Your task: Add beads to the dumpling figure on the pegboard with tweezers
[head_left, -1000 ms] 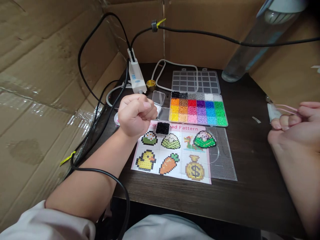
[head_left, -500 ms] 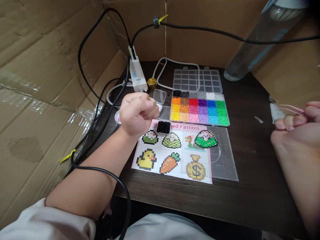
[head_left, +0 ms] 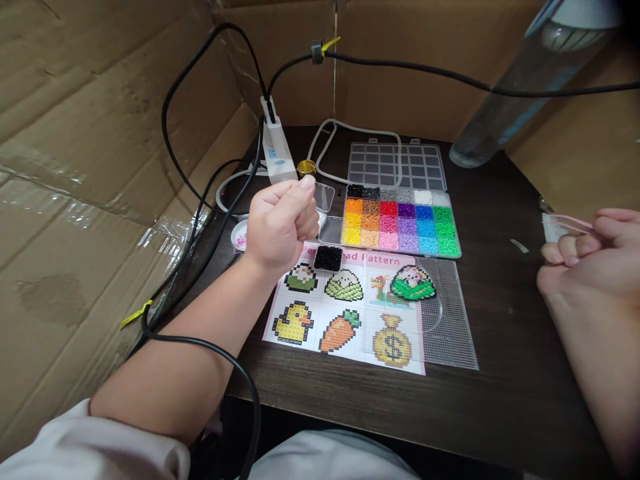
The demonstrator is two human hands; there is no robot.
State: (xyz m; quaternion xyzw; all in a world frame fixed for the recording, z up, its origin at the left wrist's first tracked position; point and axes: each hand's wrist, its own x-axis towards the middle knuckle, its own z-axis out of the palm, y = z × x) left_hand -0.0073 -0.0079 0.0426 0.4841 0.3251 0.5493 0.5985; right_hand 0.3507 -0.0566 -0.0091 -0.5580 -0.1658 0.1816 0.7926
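Observation:
My left hand is raised over the table in a fist, the thumb lying on the curled fingers, and nothing shows in it. Closest below it is a small tray of black beads, resting on the printed bead pattern sheet. At the right edge my right hand is closed round pink tweezers, whose tips point left. A clear pegboard overlaps the sheet's right side, with a green and white bead piece on it.
Behind the sheet stands an open bead box in many colours. A white power strip, a gold cup and a white dish sit at the left back. A black cable crosses my left forearm. A clear cylinder leans at the right back.
My left fist has turned slightly, its thumb now pointing more upward. My right hand has shifted a little left with the tweezers. The view has tilted slightly.

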